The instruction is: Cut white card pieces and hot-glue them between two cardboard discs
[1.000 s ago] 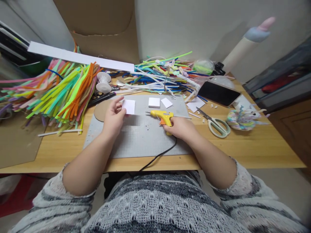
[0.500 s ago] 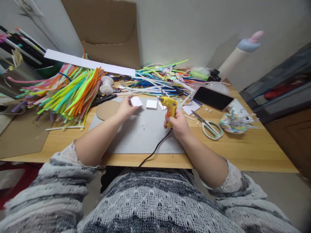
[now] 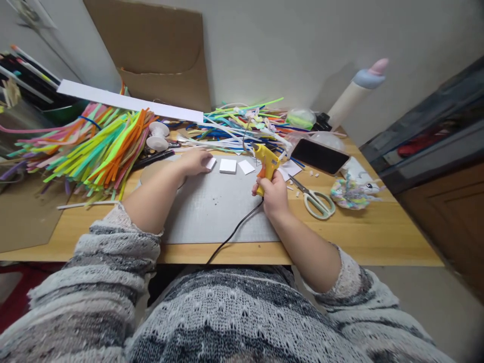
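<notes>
My right hand (image 3: 273, 196) is wrapped round the handle of a yellow glue gun (image 3: 266, 160), held upright above the grey cutting mat (image 3: 219, 212); its black cord (image 3: 234, 232) runs toward me. My left hand (image 3: 194, 161) lies near the far edge of the mat, fingers curled over a small white square (image 3: 210, 163). Two more white squares (image 3: 228, 166) lie just to the right of it, between my hands. A brown cardboard disc (image 3: 151, 170) sticks out from under my left forearm.
A heap of coloured pipe cleaners (image 3: 94, 143) fills the table's left and back. Scissors (image 3: 313, 199), a dark phone (image 3: 319, 156) and a pastel fuzzy figure (image 3: 351, 194) lie to the right. A white spool (image 3: 157, 136) and a cardboard box (image 3: 159, 60) stand behind.
My right hand lifted the glue gun off the mat and stood it upright. My left hand carried the white square forward and set it down near the other squares.
</notes>
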The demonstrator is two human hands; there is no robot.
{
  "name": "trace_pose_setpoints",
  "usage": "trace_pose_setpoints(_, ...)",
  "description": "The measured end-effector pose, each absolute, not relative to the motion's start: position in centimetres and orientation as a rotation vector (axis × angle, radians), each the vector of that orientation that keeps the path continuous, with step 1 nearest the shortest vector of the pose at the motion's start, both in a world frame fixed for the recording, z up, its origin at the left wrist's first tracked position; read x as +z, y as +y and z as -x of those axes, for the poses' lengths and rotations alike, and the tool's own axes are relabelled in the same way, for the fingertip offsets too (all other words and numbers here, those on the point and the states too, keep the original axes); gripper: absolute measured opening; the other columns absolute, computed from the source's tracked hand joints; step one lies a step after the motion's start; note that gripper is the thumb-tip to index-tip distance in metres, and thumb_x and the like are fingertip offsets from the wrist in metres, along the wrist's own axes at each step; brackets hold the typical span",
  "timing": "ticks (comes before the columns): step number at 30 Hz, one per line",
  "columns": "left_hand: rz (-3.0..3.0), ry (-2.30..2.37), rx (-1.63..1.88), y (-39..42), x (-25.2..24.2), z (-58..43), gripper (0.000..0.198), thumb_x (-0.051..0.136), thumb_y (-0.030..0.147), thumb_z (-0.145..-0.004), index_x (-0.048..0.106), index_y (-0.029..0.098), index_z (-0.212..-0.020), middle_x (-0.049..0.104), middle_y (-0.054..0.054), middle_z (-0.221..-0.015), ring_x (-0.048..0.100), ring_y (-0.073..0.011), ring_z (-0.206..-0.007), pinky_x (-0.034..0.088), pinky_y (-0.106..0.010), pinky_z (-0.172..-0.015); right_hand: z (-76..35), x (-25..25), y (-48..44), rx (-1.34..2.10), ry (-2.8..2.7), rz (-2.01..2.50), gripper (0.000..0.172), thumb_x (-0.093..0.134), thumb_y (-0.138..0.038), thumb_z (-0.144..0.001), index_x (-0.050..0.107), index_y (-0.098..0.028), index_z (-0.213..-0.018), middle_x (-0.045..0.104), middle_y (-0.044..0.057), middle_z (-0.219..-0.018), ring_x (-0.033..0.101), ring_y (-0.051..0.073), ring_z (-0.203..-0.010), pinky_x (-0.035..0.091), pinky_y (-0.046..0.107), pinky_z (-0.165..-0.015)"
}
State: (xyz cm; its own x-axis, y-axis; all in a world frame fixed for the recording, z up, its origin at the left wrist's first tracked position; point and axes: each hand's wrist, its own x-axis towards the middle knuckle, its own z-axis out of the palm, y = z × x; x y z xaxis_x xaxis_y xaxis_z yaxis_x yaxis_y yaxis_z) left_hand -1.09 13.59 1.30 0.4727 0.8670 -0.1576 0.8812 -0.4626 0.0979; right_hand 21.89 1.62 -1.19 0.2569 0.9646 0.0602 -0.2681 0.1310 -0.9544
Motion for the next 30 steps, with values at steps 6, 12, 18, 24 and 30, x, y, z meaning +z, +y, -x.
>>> trace_pose_setpoints(6, -2.556, 1.491, -0.113, 13.9, 1.0, -1.1, 0.069, 0.065, 0.054, -0.067, 0.054, 0.017, -0.125, 0.054, -0.012, -0.127, 0.049, -0.0286, -0.116, 0.037, -0.034, -0.096, -21.9, -1.2, 1.6, 1.092, -0.865, 1.008, 0.02, 0.055, -0.018, -0.064, 0.045, -0.02, -0.081, 0.052, -0.008, -0.07, 0.051, 0.007, -0.041, 0.043, 0.024, -0.038)
trace_pose_setpoints(12, -2.551, 1.439, 0.04, 13.8, 0.8, -2.6, 0.069, 0.069, 0.052, -0.065, 0.056, 0.015, -0.121, 0.054, -0.013, -0.125, 0.05, -0.0298, -0.113, 0.038, -0.035, -0.095, -21.9, -1.4, 1.7, 1.1, -0.884, 1.029, 0.02, 0.053, -0.016, -0.063, 0.046, -0.02, -0.081, 0.053, -0.008, -0.071, 0.051, 0.007, -0.04, 0.043, 0.024, -0.038)
trace_pose_setpoints(18, -2.58, 1.353, 0.096, 11.3, -0.1, -2.6, 0.058, 0.067, 0.05, -0.069, 0.06, 0.013, -0.113, 0.057, -0.012, -0.117, 0.052, -0.027, -0.11, 0.039, -0.033, -0.095, -21.9, -1.5, 1.8, 1.087, -0.89, 1.028, 0.019, 0.054, -0.017, -0.064, 0.046, -0.02, -0.08, 0.053, -0.007, -0.072, 0.05, 0.007, -0.04, 0.043, 0.024, -0.037)
trace_pose_setpoints(24, -2.467, 1.687, 0.182, 7.9, 1.5, 1.1, 0.089, 0.062, 0.06, -0.071, 0.031, 0.016, -0.142, 0.033, -0.017, -0.146, 0.034, -0.0342, -0.132, 0.032, -0.042, -0.106, -22.0, -1.4, 1.8, 1.126, -0.85, 1.058, 0.022, 0.054, -0.018, -0.061, 0.045, -0.021, -0.08, 0.052, -0.008, -0.068, 0.051, 0.008, -0.04, 0.042, 0.024, -0.037)
trace_pose_setpoints(30, -1.982, 2.304, -0.179, 7.0, 2.7, 8.9, 0.099, 0.054, 0.075, -0.063, 0.039, 0.012, -0.137, 0.046, -0.023, -0.132, 0.044, -0.0429, -0.121, 0.038, -0.049, -0.098, -22.0, -1.4, 1.6, 1.14, -0.847, 1.126, 0.02, 0.052, -0.018, -0.058, 0.044, -0.021, -0.076, 0.051, -0.008, -0.055, 0.049, 0.009, -0.04, 0.041, 0.023, -0.039)
